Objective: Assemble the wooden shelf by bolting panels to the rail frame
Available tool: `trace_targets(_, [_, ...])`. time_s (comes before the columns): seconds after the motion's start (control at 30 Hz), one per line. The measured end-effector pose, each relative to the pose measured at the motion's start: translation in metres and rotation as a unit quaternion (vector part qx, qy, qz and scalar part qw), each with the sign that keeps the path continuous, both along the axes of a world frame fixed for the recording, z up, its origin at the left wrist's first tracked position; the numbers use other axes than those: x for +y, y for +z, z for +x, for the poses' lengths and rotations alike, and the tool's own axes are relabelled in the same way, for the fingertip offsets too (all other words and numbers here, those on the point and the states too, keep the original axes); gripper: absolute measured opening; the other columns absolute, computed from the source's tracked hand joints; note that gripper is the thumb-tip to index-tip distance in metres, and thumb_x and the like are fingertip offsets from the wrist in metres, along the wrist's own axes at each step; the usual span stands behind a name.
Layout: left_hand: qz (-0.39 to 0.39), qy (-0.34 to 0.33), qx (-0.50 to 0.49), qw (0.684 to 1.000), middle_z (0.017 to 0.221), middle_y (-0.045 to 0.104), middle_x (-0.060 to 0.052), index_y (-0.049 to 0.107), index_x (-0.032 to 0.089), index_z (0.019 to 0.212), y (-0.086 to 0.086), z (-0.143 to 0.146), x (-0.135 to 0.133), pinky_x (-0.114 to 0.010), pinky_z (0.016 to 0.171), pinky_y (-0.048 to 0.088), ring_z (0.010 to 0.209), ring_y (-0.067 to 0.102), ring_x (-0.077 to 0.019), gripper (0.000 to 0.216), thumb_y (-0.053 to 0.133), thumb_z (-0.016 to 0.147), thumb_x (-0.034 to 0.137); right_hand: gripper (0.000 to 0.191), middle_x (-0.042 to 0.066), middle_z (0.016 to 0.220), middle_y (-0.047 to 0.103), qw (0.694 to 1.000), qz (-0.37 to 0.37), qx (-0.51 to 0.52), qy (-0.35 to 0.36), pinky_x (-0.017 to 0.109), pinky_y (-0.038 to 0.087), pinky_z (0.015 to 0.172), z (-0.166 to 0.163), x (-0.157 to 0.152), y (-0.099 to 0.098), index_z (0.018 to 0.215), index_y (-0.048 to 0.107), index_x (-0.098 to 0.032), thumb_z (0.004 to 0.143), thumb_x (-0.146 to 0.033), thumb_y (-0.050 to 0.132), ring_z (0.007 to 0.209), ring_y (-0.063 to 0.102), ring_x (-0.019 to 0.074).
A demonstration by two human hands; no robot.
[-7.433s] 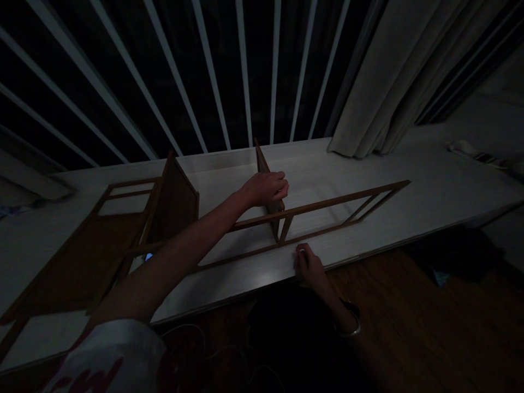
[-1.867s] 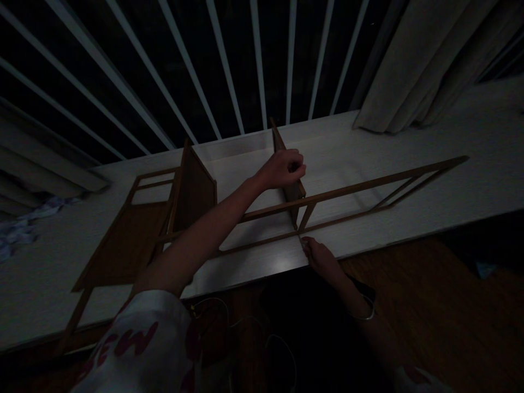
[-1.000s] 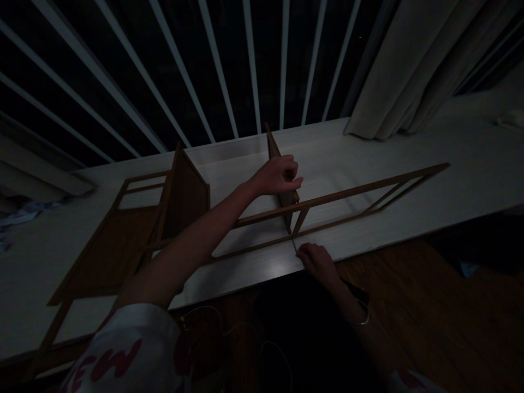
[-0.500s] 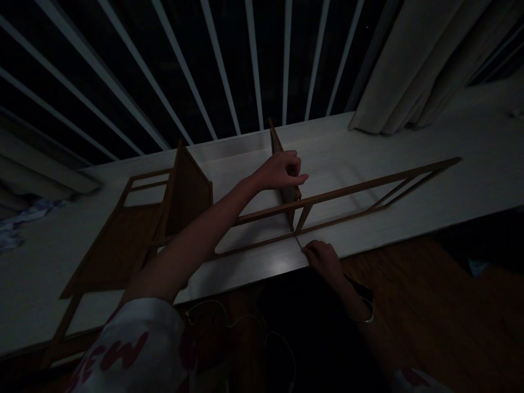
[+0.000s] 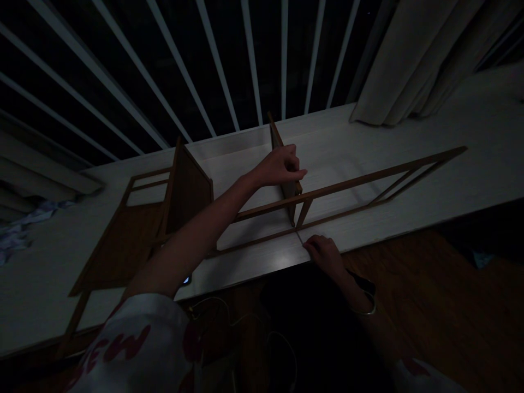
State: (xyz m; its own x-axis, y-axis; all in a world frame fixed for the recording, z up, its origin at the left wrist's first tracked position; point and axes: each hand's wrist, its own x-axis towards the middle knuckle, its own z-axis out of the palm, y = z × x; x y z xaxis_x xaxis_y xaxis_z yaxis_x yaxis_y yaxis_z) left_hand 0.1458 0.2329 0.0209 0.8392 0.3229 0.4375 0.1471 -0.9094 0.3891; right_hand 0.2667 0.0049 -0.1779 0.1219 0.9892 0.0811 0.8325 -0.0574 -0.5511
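My left hand (image 5: 279, 165) is closed, fingers curled, over a wooden panel (image 5: 275, 134) that stands on edge; whatever it grips is hidden. The panel meets a long wooden ladder-like frame (image 5: 347, 188) lying along the white ledge. Below that joint, my right hand (image 5: 325, 254) pinches a thin metal rod (image 5: 299, 237) between thumb and finger. The rod's far tip reaches the frame's lower rail, close to the crossbar. My left forearm passes over the frame's left part and hides some of it.
A second upright wooden panel (image 5: 190, 191) and a flat panelled frame (image 5: 123, 245) are at left on the white ledge (image 5: 429, 213). Behind are window bars (image 5: 249, 65) and curtains (image 5: 403, 71). A pale cable (image 5: 221, 300) hangs below the ledge. The scene is dim.
The view has shifted slightly. Both hands keep nearly the same places and grips, and the rod stays at the lower rail.
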Motion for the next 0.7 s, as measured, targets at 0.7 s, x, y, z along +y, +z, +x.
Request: trace_targets(0.7, [-0.019,-0.003,-0.001,1.000,0.071,0.050,-0.002,0.060,0.014,0.060,0.0010,0.0003,-0.0024,-0.023,0.059,0.038,0.061,0.046,-0.0073,0.024,0.060,0.074,0.034,0.015,0.003,0.081,0.066,0.999,0.030,0.014,0.001,0.032,0.034,0.077,0.0008,0.0003,-0.0032,0.087,0.060,-0.021,0.088,-0.032,0.049,0.078,0.057,0.0189])
